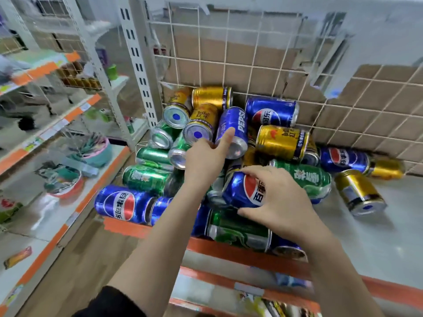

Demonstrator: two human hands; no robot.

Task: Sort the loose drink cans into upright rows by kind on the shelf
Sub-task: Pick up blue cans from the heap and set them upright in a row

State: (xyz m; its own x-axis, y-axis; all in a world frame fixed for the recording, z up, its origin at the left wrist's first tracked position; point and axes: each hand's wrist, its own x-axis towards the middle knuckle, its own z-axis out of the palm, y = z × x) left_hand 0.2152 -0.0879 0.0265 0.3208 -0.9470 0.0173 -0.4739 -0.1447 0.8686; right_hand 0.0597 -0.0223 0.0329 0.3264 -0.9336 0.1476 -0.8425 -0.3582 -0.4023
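Observation:
A heap of several loose cans lies on its side on the white shelf (375, 236): blue Pepsi cans, green beer cans and gold cans. My right hand (278, 202) grips a blue Pepsi can (240, 191) at the front of the heap, fingers over its top and thumb under it. My left hand (207, 160) reaches into the pile, and its thumb touches another blue Pepsi can (233, 130) that leans against the others; the fingers are hidden behind the hand. A gold can (359, 193) lies apart to the right. None of the cans in view stands upright.
A white wire grid (229, 53) backed by cardboard closes the shelf's rear. An orange strip (229, 248) edges the shelf front, with cans close to it. To the left, another shelving unit (45, 124) holds bowls and small goods. The right half of the shelf is bare white.

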